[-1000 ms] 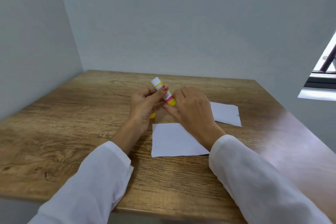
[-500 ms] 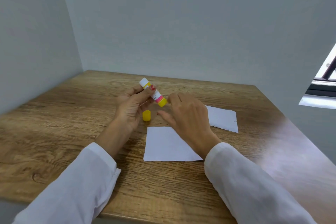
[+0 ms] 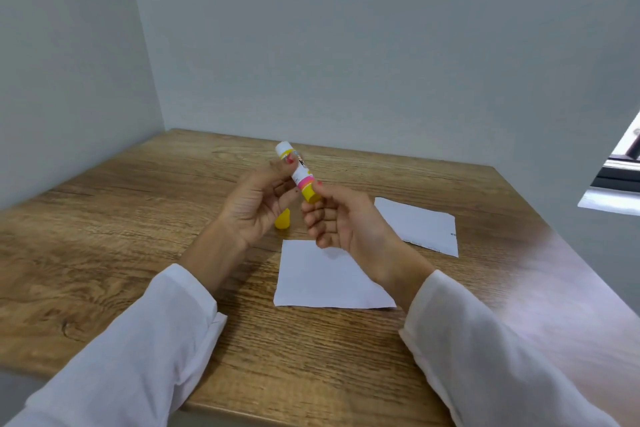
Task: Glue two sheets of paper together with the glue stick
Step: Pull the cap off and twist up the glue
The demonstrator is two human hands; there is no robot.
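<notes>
My left hand (image 3: 254, 204) holds the glue stick (image 3: 298, 172) tilted above the table, its bare white glue tip pointing up and away. My right hand (image 3: 341, 220) pinches the stick's yellow bottom end between thumb and forefinger. The yellow cap (image 3: 282, 219) stands on the table behind my left hand, partly hidden by it. One white sheet of paper (image 3: 318, 279) lies flat below my hands. A second white sheet (image 3: 424, 224) lies further back to the right, apart from the first.
A wooden table (image 3: 121, 236) fills a corner between grey walls at the left and back. Its front edge runs under my white sleeves. A window frame (image 3: 623, 166) shows at the far right.
Both hands have lifted the glue stick higher off the table. My right hand came off the stick's end half a second ago and now pinches it again. The cap came into view from behind my left hand.
</notes>
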